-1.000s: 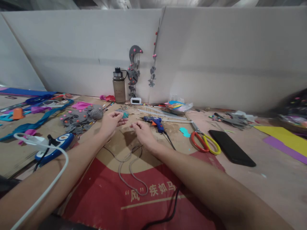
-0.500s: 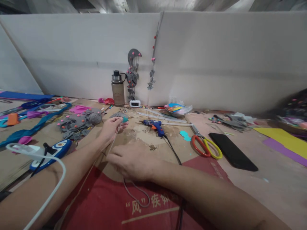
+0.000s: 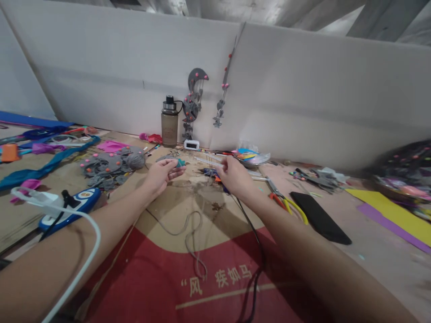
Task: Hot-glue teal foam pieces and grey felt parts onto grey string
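My left hand (image 3: 162,177) pinches a small teal cut-out piece (image 3: 181,162) between thumb and fingers, above the cardboard. My right hand (image 3: 235,177) is closed at the rear of a blue hot glue gun (image 3: 210,172) with an orange trigger; the hand covers most of its handle. From the gun a black cord (image 3: 248,217) runs toward me. Grey yarn (image 3: 183,229) lies in loose curves between my forearms. Just beyond my left fingers is a flat grey piece (image 3: 164,158), partly hidden.
Scissors (image 3: 281,197) and a black phone (image 3: 319,216) lie right of my arm. Grey pieces with pom-poms (image 3: 106,165) are heaped at left, near a blue power strip (image 3: 85,197) and white cable (image 3: 96,229). A bottle (image 3: 169,125) and small clock (image 3: 191,144) stand by the white partition.
My right hand has moved from beside my left wrist, forward and right to the glue gun. The yarn now lies loose on the cardboard. My left hand still holds the teal piece.
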`<state>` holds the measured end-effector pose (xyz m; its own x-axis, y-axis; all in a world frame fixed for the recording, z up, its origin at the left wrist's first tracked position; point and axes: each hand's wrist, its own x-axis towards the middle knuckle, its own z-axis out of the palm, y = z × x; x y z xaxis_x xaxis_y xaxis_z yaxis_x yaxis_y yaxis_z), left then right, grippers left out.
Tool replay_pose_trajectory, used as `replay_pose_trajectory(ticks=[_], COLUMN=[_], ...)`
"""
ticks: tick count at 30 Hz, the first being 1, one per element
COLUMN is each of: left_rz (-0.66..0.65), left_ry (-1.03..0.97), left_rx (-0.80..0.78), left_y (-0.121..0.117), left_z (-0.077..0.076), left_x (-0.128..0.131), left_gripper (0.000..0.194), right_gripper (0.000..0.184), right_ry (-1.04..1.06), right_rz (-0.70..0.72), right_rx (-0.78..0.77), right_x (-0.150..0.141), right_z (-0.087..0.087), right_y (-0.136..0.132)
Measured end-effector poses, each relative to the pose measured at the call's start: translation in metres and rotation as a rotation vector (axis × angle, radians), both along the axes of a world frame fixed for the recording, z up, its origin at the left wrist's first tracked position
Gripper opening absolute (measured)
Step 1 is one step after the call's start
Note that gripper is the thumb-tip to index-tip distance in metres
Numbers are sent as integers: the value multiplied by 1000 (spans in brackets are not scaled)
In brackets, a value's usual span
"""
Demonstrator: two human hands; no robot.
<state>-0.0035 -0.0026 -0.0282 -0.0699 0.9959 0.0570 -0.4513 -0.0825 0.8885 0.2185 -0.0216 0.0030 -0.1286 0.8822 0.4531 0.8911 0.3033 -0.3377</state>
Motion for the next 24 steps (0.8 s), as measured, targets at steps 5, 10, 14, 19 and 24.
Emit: replay_pose_trajectory(ticks=[5, 10, 14, 19, 24], left_rz=[-14, 49, 168, 139, 28], left_ry=[-20, -87, -129, -52, -3], left_rx=[26, 124, 261, 304, 317], left_y=[-2, 0, 3, 0, -12], left_z=[1, 13, 29, 38, 48], left_x=[2, -7, -22, -23, -17], left_gripper=[3, 4, 3, 7, 3], right_gripper=[47, 41, 40, 45, 77], right_ry=[-236, -142, -14, 271, 484], right_rz=[-184, -193, -134, 240, 405], right_rx=[-335, -329, -11, 99, -263], right_x=[17, 14, 6, -27, -55], right_z=[-33, -50, -47, -37, -44], right_y=[21, 25, 18, 4, -7])
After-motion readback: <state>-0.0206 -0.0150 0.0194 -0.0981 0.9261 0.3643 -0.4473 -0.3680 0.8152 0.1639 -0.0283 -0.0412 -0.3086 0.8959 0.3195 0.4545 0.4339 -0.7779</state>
